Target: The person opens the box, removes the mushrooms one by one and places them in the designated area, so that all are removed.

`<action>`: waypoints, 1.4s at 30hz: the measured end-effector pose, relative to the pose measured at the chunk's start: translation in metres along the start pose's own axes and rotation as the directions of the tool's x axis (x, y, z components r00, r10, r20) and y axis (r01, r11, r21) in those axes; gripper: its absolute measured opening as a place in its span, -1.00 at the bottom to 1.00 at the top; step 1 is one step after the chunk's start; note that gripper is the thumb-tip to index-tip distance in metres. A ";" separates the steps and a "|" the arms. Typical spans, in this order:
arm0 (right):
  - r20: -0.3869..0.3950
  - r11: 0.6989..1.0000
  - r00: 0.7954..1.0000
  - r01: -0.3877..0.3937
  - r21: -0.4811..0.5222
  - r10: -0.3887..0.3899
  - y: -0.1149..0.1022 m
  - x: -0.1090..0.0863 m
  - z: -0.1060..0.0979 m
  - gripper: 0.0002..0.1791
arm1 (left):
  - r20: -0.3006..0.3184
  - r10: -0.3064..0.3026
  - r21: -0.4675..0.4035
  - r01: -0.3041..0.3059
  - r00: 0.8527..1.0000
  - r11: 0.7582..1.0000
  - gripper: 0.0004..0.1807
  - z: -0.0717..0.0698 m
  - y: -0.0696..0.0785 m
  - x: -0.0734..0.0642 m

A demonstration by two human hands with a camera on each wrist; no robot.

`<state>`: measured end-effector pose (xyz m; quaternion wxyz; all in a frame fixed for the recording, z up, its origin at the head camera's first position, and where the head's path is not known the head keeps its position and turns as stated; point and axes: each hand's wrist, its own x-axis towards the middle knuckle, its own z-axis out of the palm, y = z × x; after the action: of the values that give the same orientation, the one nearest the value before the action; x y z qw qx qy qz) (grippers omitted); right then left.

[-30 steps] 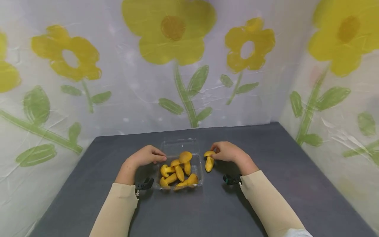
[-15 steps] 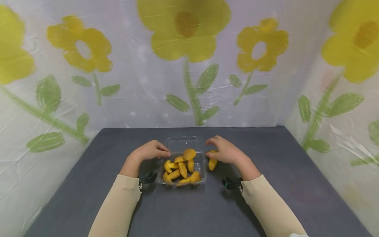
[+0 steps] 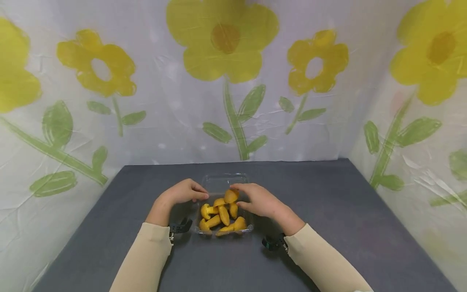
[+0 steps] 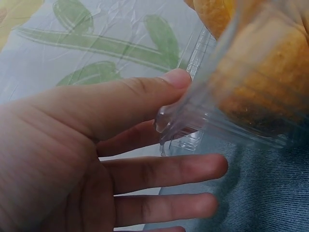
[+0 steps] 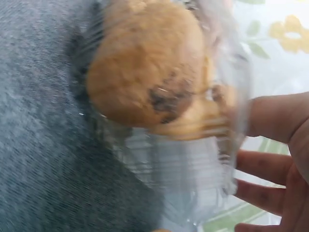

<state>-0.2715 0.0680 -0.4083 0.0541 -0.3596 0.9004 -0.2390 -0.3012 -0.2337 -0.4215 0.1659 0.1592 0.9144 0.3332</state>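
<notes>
A hinged clear plastic box [image 3: 249, 223] stands with its lid [image 3: 224, 182] thrown back, several yellow-brown mushrooms inside. My left hand [image 3: 186, 191] pinches the box's left edge near the hinge. In the left wrist view, the thumb [image 4: 177, 78] lies on the rim, one finger is partly hidden behind it, and the others extend below. My right hand [image 3: 260, 199] reaches over the right side, thumb and fingers spread about the uppermost mushroom [image 3: 231, 196]. The blurred right wrist view shows a large mushroom cap [image 5: 145, 63] through the box wall.
A dark grey cloth-covered table [image 3: 219, 267] lies under everything. Flower-painted white sheeting [image 3: 164, 89] encloses the back and sides. In the right wrist view, a small orange piece [image 5: 161, 230] shows at the bottom edge, outside the box.
My right hand let go of the mushroom lying right of the box and moved left over the box; it now covers that mushroom's spot. My left hand kept its hold.
</notes>
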 end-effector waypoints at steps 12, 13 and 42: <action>-0.121 0.997 0.990 -0.071 -0.024 0.067 -0.001 -0.001 0.001 -0.59 | -0.004 -0.004 -0.021 0.004 1.000 1.000 -0.65 0.003 -0.003 -0.001; -0.131 0.997 0.989 -0.078 -0.025 0.074 -0.001 -0.001 0.001 -0.59 | -0.005 -0.005 -0.023 0.004 1.000 1.000 -0.66 0.002 -0.004 -0.001; -0.127 0.983 0.975 -0.180 0.046 0.185 0.005 -0.016 -0.033 -0.60 | -0.025 0.000 -0.026 -0.001 1.000 1.000 -0.67 0.003 -0.005 -0.003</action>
<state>-0.2718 0.0943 -0.3826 0.0230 -0.2581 0.9269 -0.2714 -0.2985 -0.2369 -0.4264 0.1565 0.1532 0.9119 0.3471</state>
